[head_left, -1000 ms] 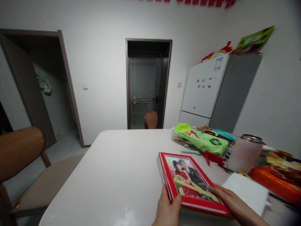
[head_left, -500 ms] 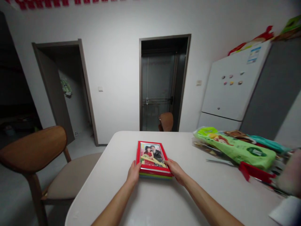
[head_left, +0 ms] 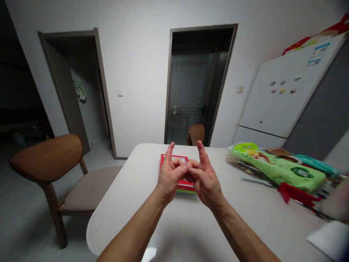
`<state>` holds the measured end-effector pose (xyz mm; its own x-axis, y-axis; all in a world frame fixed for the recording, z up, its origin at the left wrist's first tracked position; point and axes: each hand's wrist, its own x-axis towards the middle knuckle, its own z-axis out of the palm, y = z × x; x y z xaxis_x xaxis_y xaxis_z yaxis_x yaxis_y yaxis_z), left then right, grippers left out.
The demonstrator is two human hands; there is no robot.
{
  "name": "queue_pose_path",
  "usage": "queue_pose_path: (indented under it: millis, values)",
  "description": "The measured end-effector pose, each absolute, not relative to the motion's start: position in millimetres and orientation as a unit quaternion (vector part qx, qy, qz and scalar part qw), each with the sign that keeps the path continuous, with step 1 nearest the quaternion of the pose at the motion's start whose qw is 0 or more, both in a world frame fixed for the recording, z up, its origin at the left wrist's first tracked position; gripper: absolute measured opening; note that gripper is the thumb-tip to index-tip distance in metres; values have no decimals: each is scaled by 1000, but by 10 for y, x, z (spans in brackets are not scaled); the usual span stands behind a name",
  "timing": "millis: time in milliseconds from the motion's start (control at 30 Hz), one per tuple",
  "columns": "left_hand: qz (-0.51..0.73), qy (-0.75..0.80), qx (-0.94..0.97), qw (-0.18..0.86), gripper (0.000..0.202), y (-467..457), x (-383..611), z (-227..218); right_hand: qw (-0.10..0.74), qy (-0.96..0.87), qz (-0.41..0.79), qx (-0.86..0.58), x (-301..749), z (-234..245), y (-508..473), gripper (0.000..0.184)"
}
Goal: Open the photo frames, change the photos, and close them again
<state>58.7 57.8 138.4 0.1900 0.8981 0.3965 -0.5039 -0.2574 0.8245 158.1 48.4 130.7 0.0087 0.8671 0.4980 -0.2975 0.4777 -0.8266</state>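
My left hand (head_left: pixel 171 176) and my right hand (head_left: pixel 205 178) are raised over the table, their curled fingertips meeting in the middle. On each, one finger points up while the other fingers and thumb are pinched together; I see nothing held. Beneath and behind them lies a red picture frame (head_left: pixel 187 186) with a photo of two people, mostly covered by my hands. It rests flat on something green and yellow, of which only the near edge shows.
On the right of the white table (head_left: pixel 128 189) lie a green printed package (head_left: pixel 283 167), a red item (head_left: pixel 297 196), a knife-like grey object (head_left: pixel 257 181) and white tissue (head_left: pixel 329 238). A wooden chair (head_left: pixel 47 156) stands left; another chair (head_left: pixel 196 134) and a fridge (head_left: pixel 272 105) are beyond.
Both hands have let go of the red picture frame's sides, risen and come together above it. The frame stays on the table. My view has tilted down slightly.
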Motion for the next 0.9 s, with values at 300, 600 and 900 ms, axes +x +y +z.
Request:
queue_pose_path:
  millis: [300,600,900]
  values:
    - [598,192,433,646,58,470,581,1233,665,-414,571,-245,1568,1195,362,36]
    - [461,272,409,738,70,548,510,1337,534,-422,662,-313,1560,1300,442,60]
    - [440,411,355,715,63,752,472,716,390,-682,141,-603,1675,782,874,48]
